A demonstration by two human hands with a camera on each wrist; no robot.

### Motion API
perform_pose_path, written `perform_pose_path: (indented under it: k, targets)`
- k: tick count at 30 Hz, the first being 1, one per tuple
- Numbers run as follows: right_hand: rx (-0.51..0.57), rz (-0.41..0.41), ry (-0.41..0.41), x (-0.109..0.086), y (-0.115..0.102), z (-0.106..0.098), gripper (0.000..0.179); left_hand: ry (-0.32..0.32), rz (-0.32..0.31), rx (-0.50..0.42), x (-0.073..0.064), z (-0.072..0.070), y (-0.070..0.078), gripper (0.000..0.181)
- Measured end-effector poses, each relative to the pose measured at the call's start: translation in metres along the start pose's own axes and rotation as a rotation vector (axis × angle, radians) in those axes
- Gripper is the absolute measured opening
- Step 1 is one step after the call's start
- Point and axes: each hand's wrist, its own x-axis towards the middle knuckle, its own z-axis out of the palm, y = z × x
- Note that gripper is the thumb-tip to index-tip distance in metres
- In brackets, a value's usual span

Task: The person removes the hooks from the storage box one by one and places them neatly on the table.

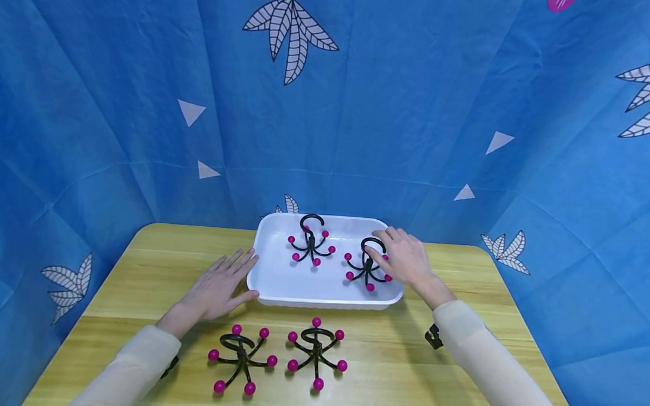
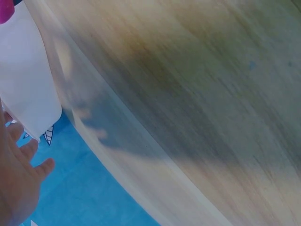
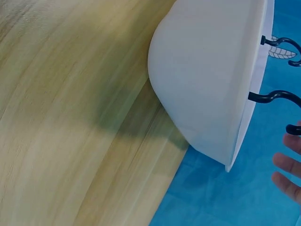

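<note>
In the head view, a white tray (image 1: 300,286) holds two black hooks with curved tops and several arms tipped with pink balls. One hook (image 1: 311,243) stands at the back left of the tray; the other hook (image 1: 368,265) is at the right. My right hand (image 1: 404,256) reaches over the right rim, its thumb and fingers spread around that second hook's curved top. In the right wrist view, its fingers (image 3: 287,163) appear beside the curved end. My left hand (image 1: 214,289) lies with straight fingers, fingertips at the tray's left rim.
Two more black hooks, a left one (image 1: 241,358) and a right one (image 1: 316,352), lie on the wooden table (image 1: 405,361) in front of the tray. A blue patterned cloth (image 1: 393,110) hangs behind and at both sides of the table.
</note>
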Motion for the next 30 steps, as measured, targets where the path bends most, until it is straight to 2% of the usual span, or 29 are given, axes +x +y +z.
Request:
perform_pose_path:
  k: [5, 14, 22, 30]
  targets:
    - [0.002, -0.007, 0.018, 0.0021, 0.0012, 0.0027, 0.044, -0.011, -0.003, -0.003, -0.0002, -0.0009, 0.0007, 0.086]
    - [-0.045, -0.066, 0.072, 0.0048, 0.0014, 0.0038, 0.03, -0.013, -0.007, -0.003, 0.0, -0.0015, 0.0002, 0.086]
    - [-0.064, -0.086, 0.088, 0.0049, 0.0016, 0.005, 0.024, -0.008, -0.004, -0.004, -0.0004, -0.0015, 0.0002, 0.085]
    - [-0.061, -0.133, 0.144, 0.0031, 0.0013, 0.004, 0.019, 0.004, -0.001, -0.014, -0.0006, -0.0017, 0.0009, 0.085]
